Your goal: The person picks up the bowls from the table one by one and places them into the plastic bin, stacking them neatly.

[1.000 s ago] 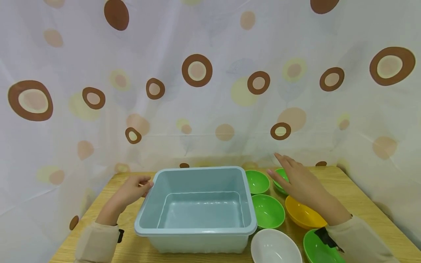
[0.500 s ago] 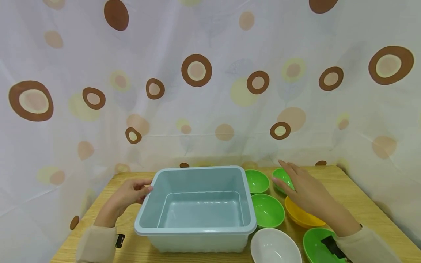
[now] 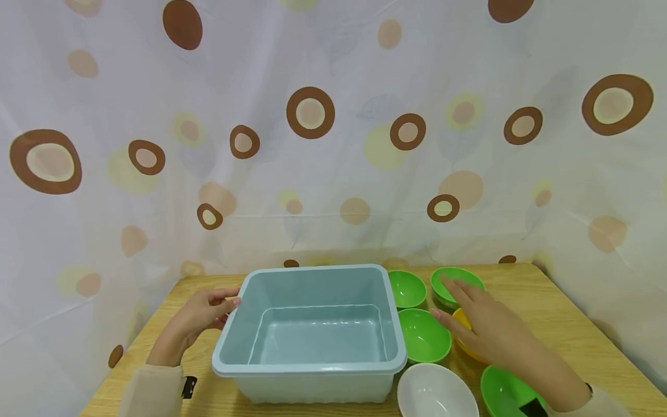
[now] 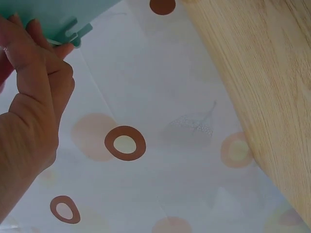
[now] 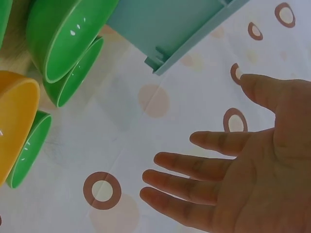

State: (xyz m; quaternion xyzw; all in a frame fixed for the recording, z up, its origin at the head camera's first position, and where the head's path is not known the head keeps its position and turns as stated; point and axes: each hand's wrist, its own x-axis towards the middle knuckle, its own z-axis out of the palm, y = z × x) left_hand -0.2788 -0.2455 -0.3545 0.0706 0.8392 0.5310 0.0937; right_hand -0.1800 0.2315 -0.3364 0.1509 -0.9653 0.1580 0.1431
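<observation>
A light blue plastic tub [image 3: 312, 366] stands in the middle of the wooden table in the head view. At its left rim, my left hand [image 3: 200, 313] holds the edge, thumb on top and fingers outside. The left wrist view shows the fingers of that left hand [image 4: 39, 73] bent at the tub's edge [image 4: 87, 14]. With fingers spread and nothing held, my right hand [image 3: 490, 324] hovers over a yellow bowl [image 3: 462, 319], partly hiding it. A green bowl [image 3: 458, 277] lies just beyond its fingertips. In the right wrist view, the right hand's palm [image 5: 262, 165] faces the camera.
Right of the tub stand two green bowls, a back one [image 3: 406, 288] and a middle one [image 3: 424, 336]. Nearer the front are a white bowl [image 3: 438, 394] and another green bowl [image 3: 502, 391]. A spotted curtain [image 3: 333, 145] hangs behind the table [image 3: 552, 318].
My right hand has come lower and back toward me, uncovering more of the back right green bowl. My left hand has settled from beside the tub onto its left rim.
</observation>
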